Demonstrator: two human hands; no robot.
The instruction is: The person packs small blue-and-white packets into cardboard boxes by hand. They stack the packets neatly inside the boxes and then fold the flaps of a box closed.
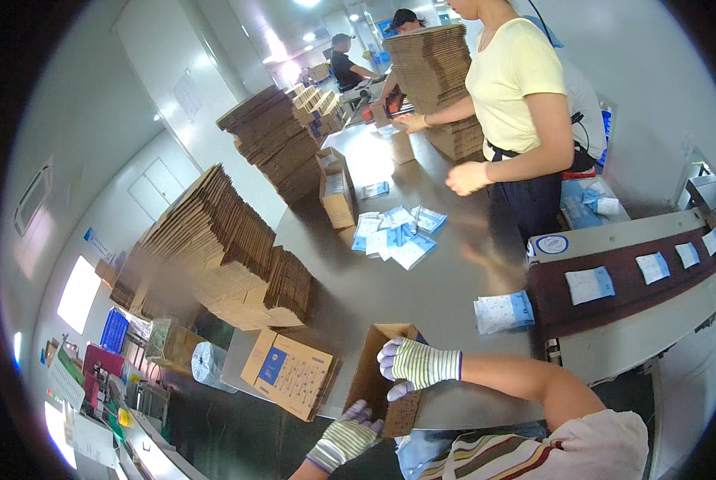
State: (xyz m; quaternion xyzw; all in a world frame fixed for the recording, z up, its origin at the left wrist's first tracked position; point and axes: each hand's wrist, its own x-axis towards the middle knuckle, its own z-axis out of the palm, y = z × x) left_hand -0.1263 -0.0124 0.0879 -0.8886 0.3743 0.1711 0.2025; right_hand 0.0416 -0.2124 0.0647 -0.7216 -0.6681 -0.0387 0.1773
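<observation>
An open cardboard box stands at the near edge of the metal table, in front of me. My left hand, in a striped glove, grips the box's near left edge with bent fingers. Over the box opening reaches my right hand, gloved alike, its thumb apart from its curved fingers and nothing visible between them. What lies inside the box is hidden by shadow and the hand. Left of it, a flattened printed carton lies on a few others. A small pile of white-and-blue packets sits to the right.
Tall stacks of flattened cartons line the left side. Loose packets lie mid-table by a filled open box. A conveyor belt carries packets at right. Across the table stands a co-worker in a yellow shirt.
</observation>
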